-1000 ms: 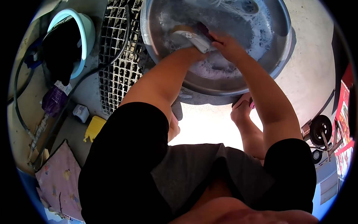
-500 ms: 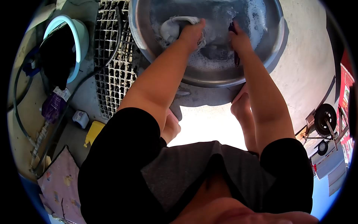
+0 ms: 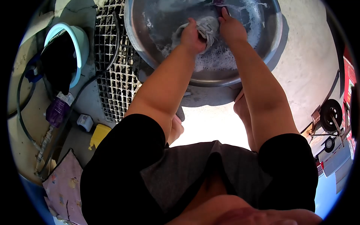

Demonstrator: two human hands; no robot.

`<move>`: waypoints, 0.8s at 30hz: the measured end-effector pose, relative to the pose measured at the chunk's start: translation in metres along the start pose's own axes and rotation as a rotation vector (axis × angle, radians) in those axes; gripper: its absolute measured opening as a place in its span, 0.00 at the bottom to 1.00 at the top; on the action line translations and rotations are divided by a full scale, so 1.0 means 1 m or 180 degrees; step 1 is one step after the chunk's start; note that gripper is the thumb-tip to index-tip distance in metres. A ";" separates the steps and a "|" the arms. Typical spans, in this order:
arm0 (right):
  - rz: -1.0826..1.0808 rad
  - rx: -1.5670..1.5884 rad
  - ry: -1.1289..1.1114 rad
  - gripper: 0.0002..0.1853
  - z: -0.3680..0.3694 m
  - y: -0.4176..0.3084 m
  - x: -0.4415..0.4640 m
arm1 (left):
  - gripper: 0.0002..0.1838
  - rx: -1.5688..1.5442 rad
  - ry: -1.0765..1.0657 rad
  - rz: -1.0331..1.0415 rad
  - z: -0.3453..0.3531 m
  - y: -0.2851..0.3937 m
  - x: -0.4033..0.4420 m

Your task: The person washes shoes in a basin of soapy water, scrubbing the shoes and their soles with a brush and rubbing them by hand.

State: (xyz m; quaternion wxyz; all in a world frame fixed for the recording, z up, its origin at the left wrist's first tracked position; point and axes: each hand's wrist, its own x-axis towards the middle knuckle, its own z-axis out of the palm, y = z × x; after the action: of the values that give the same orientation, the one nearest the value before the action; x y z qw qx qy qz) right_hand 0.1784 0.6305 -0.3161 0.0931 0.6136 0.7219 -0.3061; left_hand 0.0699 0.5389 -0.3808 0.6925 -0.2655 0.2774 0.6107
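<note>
A wide metal basin (image 3: pixel 276 41) holds soapy water with white suds. Inside it, my left hand (image 3: pixel 192 38) is closed around a bunched, wet grey-white cloth (image 3: pixel 208 28), which spreads to both sides of the fingers. Just to the right, my right hand (image 3: pixel 232 30) grips a slim dark purple object (image 3: pixel 219 3); its far end reaches the top edge of the view, so its kind does not show. The right fingers are close to the cloth, and whether they touch it I cannot tell.
At left stands a pale blue bucket (image 3: pixel 78 56) with dark cloth (image 3: pixel 58 60) in it. A metal grate (image 3: pixel 108 90) and a hose (image 3: pixel 88 77) lie beside the basin. Nearby are a purple package (image 3: pixel 57 112), a white container (image 3: pixel 85 122) and a yellow item (image 3: pixel 99 135).
The left hand has pulled the cloth down and to the right, bunching it. The right hand has moved left and slightly up with the purple object, closer to the cloth.
</note>
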 end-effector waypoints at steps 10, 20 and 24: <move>0.0087 -0.0302 -0.0118 0.23 -0.007 0.000 -0.003 | 0.29 -0.0385 0.0333 0.0348 0.011 -0.014 -0.003; 0.0074 -0.0590 -0.0151 0.23 -0.010 0.025 0.029 | 0.36 -0.0318 0.0110 0.0439 0.009 -0.027 -0.008; -0.0337 0.0043 -0.0174 0.25 0.002 0.028 -0.007 | 0.40 -0.0087 -0.0206 0.0420 0.026 -0.007 -0.031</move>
State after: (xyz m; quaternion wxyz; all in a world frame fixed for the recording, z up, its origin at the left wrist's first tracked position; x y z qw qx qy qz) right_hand 0.2058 0.6252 -0.3228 0.0924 0.5666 0.7484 -0.3321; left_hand 0.0752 0.5349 -0.3407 0.6557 -0.2362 0.2634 0.6670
